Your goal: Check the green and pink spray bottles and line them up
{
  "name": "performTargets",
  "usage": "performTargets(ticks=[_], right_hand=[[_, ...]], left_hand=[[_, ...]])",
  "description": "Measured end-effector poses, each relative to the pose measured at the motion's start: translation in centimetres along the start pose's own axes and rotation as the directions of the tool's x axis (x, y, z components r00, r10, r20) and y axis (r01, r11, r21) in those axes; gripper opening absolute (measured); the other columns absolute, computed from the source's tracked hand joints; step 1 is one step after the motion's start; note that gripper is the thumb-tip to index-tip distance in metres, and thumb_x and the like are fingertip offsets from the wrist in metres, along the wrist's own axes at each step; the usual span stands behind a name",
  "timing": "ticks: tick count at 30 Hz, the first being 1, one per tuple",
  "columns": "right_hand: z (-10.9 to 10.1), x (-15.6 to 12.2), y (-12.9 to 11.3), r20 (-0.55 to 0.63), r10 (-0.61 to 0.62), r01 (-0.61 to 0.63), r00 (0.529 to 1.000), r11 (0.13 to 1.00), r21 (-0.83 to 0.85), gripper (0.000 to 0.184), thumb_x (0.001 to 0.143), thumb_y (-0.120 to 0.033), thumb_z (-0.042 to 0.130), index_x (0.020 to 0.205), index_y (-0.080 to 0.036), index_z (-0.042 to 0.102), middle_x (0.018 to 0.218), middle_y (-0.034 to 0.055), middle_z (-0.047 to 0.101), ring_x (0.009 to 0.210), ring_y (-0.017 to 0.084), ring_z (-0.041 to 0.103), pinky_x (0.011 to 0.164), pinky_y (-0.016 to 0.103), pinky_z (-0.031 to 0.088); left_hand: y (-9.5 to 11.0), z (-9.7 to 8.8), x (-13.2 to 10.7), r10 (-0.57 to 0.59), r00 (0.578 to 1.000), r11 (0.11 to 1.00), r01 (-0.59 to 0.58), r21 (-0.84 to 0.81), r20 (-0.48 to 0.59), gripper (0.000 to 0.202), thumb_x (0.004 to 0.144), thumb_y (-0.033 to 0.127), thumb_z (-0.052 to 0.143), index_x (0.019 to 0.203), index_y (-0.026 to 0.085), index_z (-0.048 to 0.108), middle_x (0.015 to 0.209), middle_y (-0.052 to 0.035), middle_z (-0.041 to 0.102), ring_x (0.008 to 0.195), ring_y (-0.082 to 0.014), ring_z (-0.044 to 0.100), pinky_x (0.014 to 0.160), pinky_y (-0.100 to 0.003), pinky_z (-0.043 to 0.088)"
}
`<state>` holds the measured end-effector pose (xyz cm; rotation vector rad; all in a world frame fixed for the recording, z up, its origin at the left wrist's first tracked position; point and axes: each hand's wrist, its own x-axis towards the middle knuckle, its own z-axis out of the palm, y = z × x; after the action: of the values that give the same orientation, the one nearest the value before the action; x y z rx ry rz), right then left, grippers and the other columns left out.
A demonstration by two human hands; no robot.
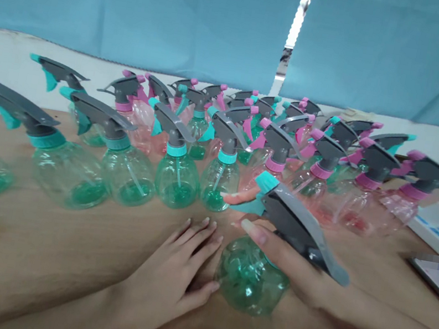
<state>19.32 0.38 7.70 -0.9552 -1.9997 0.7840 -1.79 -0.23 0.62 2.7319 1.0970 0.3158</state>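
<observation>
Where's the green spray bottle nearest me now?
In the head view, the green spray bottle is right of centre, low down, in your right hand and just beside your left hand.

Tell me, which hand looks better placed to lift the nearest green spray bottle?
Probably the right hand: it holds the nearest green spray bottle, its fingers around the neck, by the teal trigger. The left hand lies palm-down on the table beside it, holding nothing.

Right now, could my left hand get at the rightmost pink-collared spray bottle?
Probably not directly: your right hand and the green spray bottle it holds sit between your left hand, palm down on the table, and that pink-collared bottle.
</observation>
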Motion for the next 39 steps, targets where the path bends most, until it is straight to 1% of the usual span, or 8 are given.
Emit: performTargets(ticks=[7,13,18,21,29,33,36,39], right_hand=[[-0.12,0.02,-0.19,-0.043,0.025,-0.023,0.999,0.999,0.048,0.027,0.09,-0.04,0.052,0.113,-0.032,0.063,0.066,-0.0008,0.066,0.059,0.018,0.066,0.05,0.029,0.057],[-0.26,0.43,-0.73,-0.105,0.01,-0.001,0.994,0.996,0.085,0.013,0.084,-0.028,0.06,0.092,-0.032,0.069,0.061,-0.003,0.063,0.049,0.015,0.061,0.044,0.026,0.054],[-0.26,0.39,-0.54,-0.092,-0.032,0.037,0.995,0.997,0.06,0.012,0.086,-0.03,0.058,0.091,-0.031,0.069,0.055,-0.0036,0.057,0.045,0.014,0.057,0.041,0.026,0.053],[-0.17,0.25,-0.46,-0.097,-0.008,0.012,0.995,0.999,0.036,0.013,0.086,-0.03,0.057,0.087,-0.031,0.07,0.053,-0.0031,0.055,0.044,0.015,0.057,0.041,0.027,0.053],[-0.06,0.21,-0.47,-0.128,-0.019,0.026,0.992,0.998,0.049,0.012,0.085,-0.028,0.059,0.09,-0.029,0.07,0.056,-0.0037,0.058,0.045,0.013,0.058,0.042,0.023,0.053],[0.01,0.19,-0.52,-0.13,0.006,0.0,0.992,0.999,0.05,0.012,0.085,-0.026,0.058,0.08,-0.028,0.069,0.06,-0.0034,0.06,0.049,0.013,0.059,0.046,0.023,0.054],[0.08,0.25,-0.5,-0.131,-0.011,0.022,0.991,0.997,0.078,0.012,0.084,-0.025,0.058,0.077,-0.027,0.067,0.058,-0.0038,0.056,0.046,0.012,0.055,0.043,0.022,0.049],[0.08,0.39,-0.49,-0.104,-0.014,0.025,0.994,0.994,0.11,0.009,0.085,-0.026,0.056,0.082,-0.027,0.064,0.057,-0.0037,0.053,0.045,0.012,0.05,0.041,0.022,0.045]], left_hand=[[0.0,0.11,0.0,0.02,1.0,1.0,-0.02,0.002,-0.017,0.051,0.089,0.028,0.053,0.138,0.017,0.044,0.146,-0.0128,0.041,0.135,-0.0321,0.035,0.108,-0.053,0.029],[0.07,-0.08,0.09,0.009,1.0,1.0,-0.009,0.013,-0.002,0.05,0.09,0.029,0.053,0.137,0.015,0.045,0.145,-0.0135,0.042,0.134,-0.0314,0.035,0.109,-0.052,0.029],[0.12,-0.16,0.19,0.009,1.0,0.999,-0.01,0.041,0.021,0.051,0.092,0.03,0.053,0.138,0.011,0.044,0.145,-0.0163,0.041,0.135,-0.0308,0.034,0.109,-0.05,0.028],[0.11,-0.07,0.12,0.005,1.0,0.999,-0.006,0.047,0.023,0.05,0.092,0.031,0.052,0.138,0.012,0.044,0.146,-0.0159,0.039,0.135,-0.0303,0.033,0.109,-0.05,0.028],[0.06,0.03,0.18,0.018,1.0,0.997,-0.02,0.074,0.022,0.049,0.092,0.03,0.053,0.137,0.013,0.044,0.146,-0.0152,0.039,0.134,-0.0314,0.034,0.108,-0.051,0.03],[0.1,0.09,0.14,0.021,1.0,0.996,-0.022,0.089,0.012,0.05,0.092,0.031,0.052,0.138,0.012,0.044,0.146,-0.0156,0.039,0.134,-0.0317,0.034,0.107,-0.052,0.031],[0.05,0.18,0.03,0.019,1.0,0.996,-0.02,0.089,0.007,0.05,0.092,0.032,0.052,0.138,0.013,0.043,0.145,-0.0147,0.041,0.134,-0.031,0.035,0.107,-0.052,0.032],[0.02,0.14,0.03,0.02,1.0,0.995,-0.021,0.096,0.012,0.05,0.093,0.032,0.052,0.139,0.014,0.042,0.146,-0.014,0.04,0.135,-0.03,0.034,0.108,-0.051,0.031]])
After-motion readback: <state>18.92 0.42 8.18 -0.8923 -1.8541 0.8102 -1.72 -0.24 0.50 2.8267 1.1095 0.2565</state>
